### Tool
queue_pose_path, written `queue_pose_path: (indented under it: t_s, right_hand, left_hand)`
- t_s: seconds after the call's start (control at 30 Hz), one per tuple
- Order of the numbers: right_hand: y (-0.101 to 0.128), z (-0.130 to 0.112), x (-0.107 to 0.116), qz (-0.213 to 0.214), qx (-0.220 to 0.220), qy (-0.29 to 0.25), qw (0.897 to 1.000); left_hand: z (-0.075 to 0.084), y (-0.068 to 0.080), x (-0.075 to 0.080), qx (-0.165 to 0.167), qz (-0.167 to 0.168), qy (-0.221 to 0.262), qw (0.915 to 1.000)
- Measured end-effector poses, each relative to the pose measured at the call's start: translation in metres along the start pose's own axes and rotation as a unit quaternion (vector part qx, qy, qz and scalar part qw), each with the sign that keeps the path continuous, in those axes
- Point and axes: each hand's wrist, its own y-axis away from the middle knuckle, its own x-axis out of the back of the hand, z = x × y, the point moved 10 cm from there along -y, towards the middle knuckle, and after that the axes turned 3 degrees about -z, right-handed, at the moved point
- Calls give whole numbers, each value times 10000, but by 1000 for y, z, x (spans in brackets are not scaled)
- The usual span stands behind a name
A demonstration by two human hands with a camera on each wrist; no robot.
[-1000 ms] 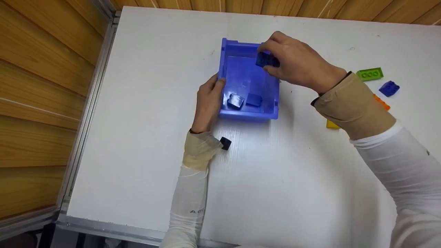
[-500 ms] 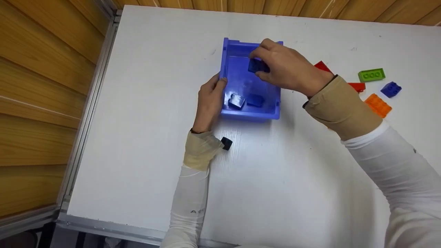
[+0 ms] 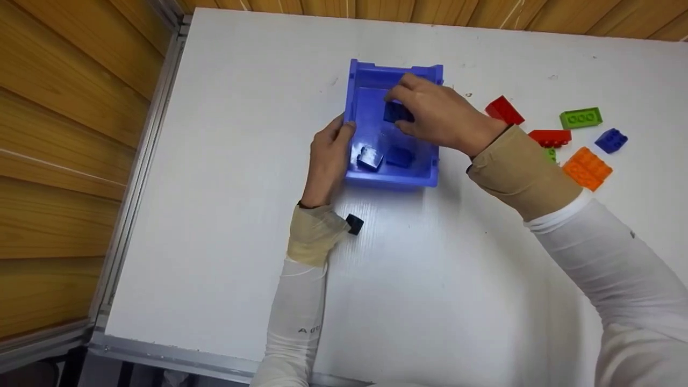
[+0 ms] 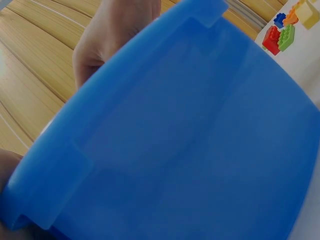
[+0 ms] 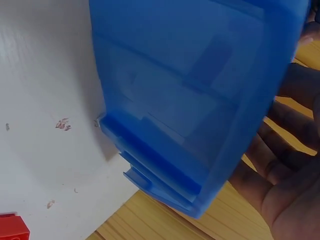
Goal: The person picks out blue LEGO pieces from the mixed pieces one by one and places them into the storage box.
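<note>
A blue plastic bin [image 3: 392, 180] stands on the white table in the head view. My left hand [image 3: 327, 161] grips its left wall, thumb over the rim. Inside the bin's opening, my right hand [image 3: 443, 115] pinches a dark blue toy brick [image 3: 394, 112] between thumb and fingers; whether this brick touches the floor I cannot tell. Toward the near end of the bin lie two more blue bricks, one glossy brick [image 3: 370, 157] and one flatter-looking brick [image 3: 400, 156]. In the right wrist view the bin wall [image 5: 175, 85] hides the held brick.
Right of the bin lie red bricks [image 3: 504, 110], a green brick [image 3: 580, 117], an orange brick [image 3: 587, 168] and a blue brick [image 3: 611, 140]. The left wrist view also has a yellow brick [image 4: 307, 14]. A small black block [image 3: 354, 224] sits by the left cuff.
My right hand has moved left and nearer to me, lowering the dark blue brick into the bin. The left hand keeps its grip on the wall. More loose bricks show beside the right arm.
</note>
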Motion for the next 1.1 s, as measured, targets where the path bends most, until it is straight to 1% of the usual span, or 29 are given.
queue_pose_path:
  t_s: [0.43,0.6,0.8,1.1]
  right_hand:
    - [-7,5,-17,146,221,13,9996]
    - [-11,7,-24,44,155,96,9998]
    - [-16,6,-29,45,153,234,9996]
    - [-23,6,-36,-97,63,474,9988]
  left_hand:
    - [1,1,-1,52,-27,104,9999]
    - [-1,0,0,57,-10,112,9999]
    - [-1,-1,0,65,-23,176,9998]
    - [-1,-1,1,73,-1,77,9999]
